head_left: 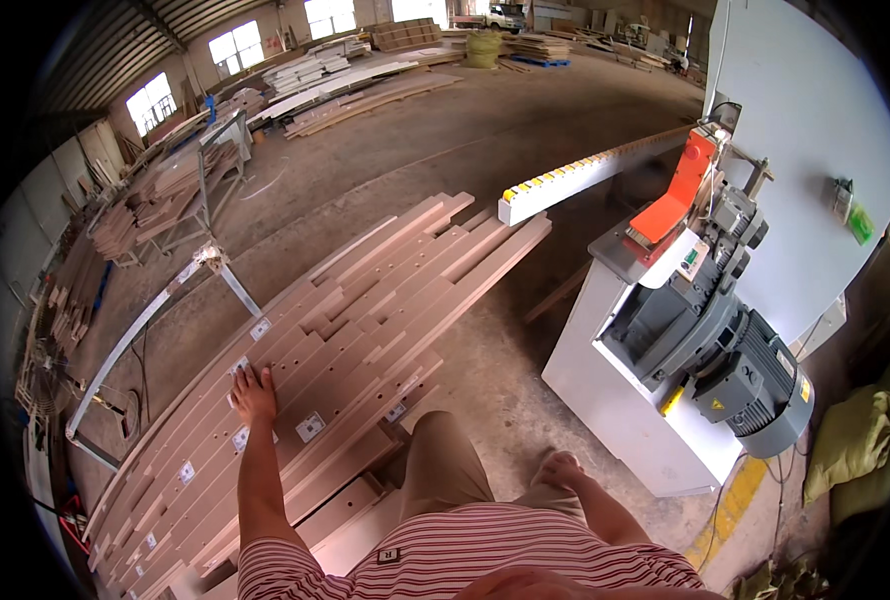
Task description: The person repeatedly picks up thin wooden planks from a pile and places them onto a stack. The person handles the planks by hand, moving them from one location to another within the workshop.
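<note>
My left hand (254, 393) lies palm down with fingers spread on a stack of long pinkish-brown boards (360, 340). Its fingertips touch the boards beside a small white label (239, 368), which they partly cover. Nothing is gripped in it. Round holes dot several boards, and more white labels, such as the one with a square code (310, 427), are stuck on nearby. My right hand (562, 469) hangs low by my right leg, away from the boards. Its fingers are foreshortened and too small to make out.
At the right stands a machine with a white cabinet (630, 400), a grey motor (755, 385) and an orange guard (680, 190). A white rail with yellow rollers (595, 172) runs off it. A metal frame (150, 310) stands left; board piles (315, 75) lie behind, green sacks (855, 435) right.
</note>
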### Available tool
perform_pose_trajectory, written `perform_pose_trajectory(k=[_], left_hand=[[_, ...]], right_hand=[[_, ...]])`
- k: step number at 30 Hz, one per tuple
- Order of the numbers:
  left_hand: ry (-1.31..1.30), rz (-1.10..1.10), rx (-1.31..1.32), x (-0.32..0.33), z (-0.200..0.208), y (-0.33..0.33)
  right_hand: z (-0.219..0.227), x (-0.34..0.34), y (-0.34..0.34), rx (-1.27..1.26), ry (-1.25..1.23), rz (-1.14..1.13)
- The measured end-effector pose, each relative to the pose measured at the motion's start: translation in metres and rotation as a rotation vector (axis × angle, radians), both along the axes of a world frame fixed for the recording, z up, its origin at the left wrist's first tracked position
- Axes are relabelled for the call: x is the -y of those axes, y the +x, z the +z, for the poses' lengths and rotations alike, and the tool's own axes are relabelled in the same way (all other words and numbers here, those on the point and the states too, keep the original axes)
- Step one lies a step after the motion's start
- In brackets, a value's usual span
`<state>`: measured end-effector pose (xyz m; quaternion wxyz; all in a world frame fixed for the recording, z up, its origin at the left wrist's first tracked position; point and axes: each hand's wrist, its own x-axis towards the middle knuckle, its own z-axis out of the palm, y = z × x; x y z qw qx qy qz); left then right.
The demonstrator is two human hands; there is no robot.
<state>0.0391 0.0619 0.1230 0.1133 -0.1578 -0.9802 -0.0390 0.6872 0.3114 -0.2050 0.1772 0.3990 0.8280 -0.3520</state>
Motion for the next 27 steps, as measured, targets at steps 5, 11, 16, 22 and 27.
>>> perform_pose_trajectory(k=[5, 11, 16, 22, 27], left_hand=[[0.06, -0.021, -0.096, 0.014, -0.012, -0.006], [0.053, -0.005, -0.102, 0.018, -0.009, -0.002], [0.092, -0.034, -0.14, 0.018, -0.013, -0.006], [0.07, -0.095, -0.194, 0.016, -0.023, -0.018], [0.054, -0.124, -0.15, 0.033, -0.033, -0.027]], right_hand=[[-0.051, -0.004, 0.003, 0.022, 0.072, 0.097], [0.031, 0.01, -0.026, 0.146, -0.003, -0.034], [0.042, 0.012, -0.024, 0.123, -0.003, -0.015], [0.056, 0.018, -0.023, 0.145, 0.158, 0.026], [0.102, 0.026, -0.039, 0.156, 0.025, -0.099]])
